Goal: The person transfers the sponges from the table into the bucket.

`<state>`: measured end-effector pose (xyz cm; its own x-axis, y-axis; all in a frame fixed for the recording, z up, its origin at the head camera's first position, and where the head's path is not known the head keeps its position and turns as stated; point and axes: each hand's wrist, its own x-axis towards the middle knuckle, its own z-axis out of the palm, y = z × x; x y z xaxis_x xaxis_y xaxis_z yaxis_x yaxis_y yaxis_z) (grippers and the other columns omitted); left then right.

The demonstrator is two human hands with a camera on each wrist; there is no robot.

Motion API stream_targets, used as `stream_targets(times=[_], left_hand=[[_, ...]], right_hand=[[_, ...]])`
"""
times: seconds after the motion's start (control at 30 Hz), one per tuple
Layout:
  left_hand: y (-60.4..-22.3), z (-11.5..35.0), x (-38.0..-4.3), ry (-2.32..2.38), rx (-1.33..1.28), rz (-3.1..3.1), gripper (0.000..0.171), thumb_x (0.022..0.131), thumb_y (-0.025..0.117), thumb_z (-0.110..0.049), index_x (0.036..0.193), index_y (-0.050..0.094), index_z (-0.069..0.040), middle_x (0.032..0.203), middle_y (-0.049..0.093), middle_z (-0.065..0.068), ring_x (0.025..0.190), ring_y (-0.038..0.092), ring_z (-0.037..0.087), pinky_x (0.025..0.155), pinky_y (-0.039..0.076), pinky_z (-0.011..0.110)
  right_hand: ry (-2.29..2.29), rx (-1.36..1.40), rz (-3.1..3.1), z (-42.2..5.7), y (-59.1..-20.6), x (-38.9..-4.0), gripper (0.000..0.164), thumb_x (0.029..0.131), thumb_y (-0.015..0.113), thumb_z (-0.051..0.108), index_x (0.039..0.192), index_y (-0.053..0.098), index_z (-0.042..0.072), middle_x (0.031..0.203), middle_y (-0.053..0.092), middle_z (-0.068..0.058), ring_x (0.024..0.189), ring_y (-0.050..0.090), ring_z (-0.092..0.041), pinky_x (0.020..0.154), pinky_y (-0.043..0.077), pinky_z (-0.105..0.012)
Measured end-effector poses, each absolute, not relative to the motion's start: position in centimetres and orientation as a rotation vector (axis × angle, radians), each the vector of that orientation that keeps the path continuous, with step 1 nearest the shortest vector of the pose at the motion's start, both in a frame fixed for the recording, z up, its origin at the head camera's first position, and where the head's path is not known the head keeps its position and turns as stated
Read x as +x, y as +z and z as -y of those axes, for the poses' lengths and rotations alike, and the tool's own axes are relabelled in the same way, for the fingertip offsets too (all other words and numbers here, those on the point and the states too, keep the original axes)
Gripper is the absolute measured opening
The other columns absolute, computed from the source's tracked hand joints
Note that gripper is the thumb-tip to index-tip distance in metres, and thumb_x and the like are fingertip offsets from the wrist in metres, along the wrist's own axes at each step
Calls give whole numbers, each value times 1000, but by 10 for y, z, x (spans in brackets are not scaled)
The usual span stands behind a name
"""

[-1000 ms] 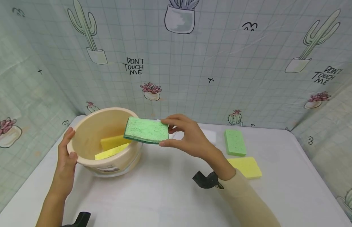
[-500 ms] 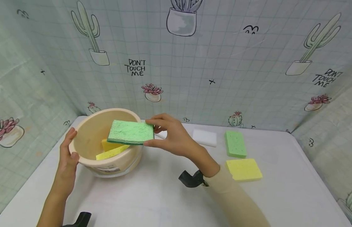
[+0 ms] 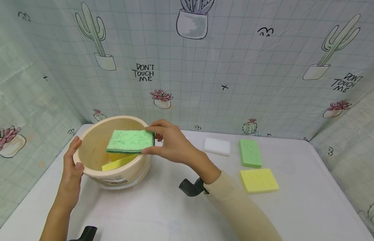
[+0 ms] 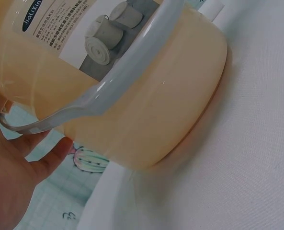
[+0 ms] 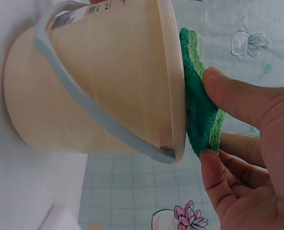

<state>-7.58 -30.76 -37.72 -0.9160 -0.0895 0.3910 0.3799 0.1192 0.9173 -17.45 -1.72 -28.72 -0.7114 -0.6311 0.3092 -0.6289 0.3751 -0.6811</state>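
Observation:
My right hand (image 3: 176,144) pinches a green scouring sponge (image 3: 131,140) by its right end, thumb below and fingers above. The sponge is over the mouth of a cream plastic bucket (image 3: 125,169), light green side up. In the right wrist view, its dark green scouring side (image 5: 199,110) faces the bucket rim. My left hand (image 3: 71,174) holds the bucket's left rim, and the bucket leans toward me. Yellow sponges (image 3: 119,163) lie inside, partly hidden by the green one. The left wrist view shows the bucket's grey handle (image 4: 127,76) hanging down beside its label.
On the white table (image 3: 163,207), a white sponge-like block (image 3: 217,146), a light green sponge (image 3: 250,153) and a yellow sponge (image 3: 258,180) lie right of the bucket. A cactus-print cloth (image 3: 199,67) hangs behind and along both sides.
My right hand has moved left with the green sponge, from the bucket's right rim to over its mouth. The white block has come into full view. My left hand stays on the rim.

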Motion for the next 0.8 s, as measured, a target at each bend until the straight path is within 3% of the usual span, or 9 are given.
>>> stream_targets(times=[0.47, 0.8], left_hand=[[-379, 309, -75, -1862, -312, 2029, 54, 102, 39, -24, 152, 19, -17, 158, -2, -2, 143, 1, 19, 105, 20, 13], [-378, 309, -77, -1860, -311, 2028, 55, 101, 41, -25, 152, 20, -17, 158, -1, -2, 144, 0, 19, 104, 20, 13]], right_hand=[[-1063, -1223, -2605, 41, -278, -173, 58, 79, 80, 22, 130, 58, 3, 127, 48, -5, 90, 51, -9, 73, 42, -13], [-948, -1271, -2611, 63, -281, -169, 56, 80, 78, 22, 129, 59, 2, 129, 49, -6, 111, 46, -10, 82, 37, -9]])
